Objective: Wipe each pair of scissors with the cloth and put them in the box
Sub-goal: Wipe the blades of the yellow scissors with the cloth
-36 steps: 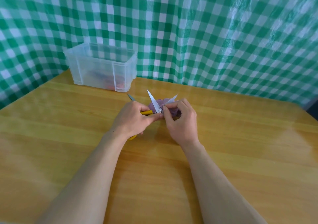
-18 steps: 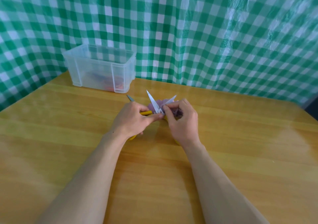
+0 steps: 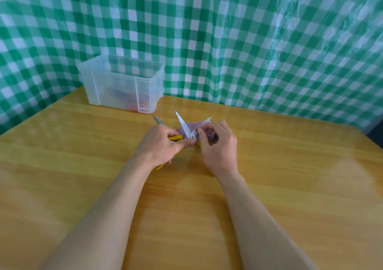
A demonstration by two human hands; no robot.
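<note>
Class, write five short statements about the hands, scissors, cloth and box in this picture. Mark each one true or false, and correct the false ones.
1. The yellow-handled scissors have their blades spread apart. True.
2. The left hand grips the scissors by the yellow handle. True.
3. The right hand lies flat on the table, holding nothing. False: its fingers pinch the purple cloth against the blades.
4. The clear box stands at the near right of the table. False: it stands at the far left, by the checked curtain.
5. A grey blade tip shows just beyond the left hand. True.
</note>
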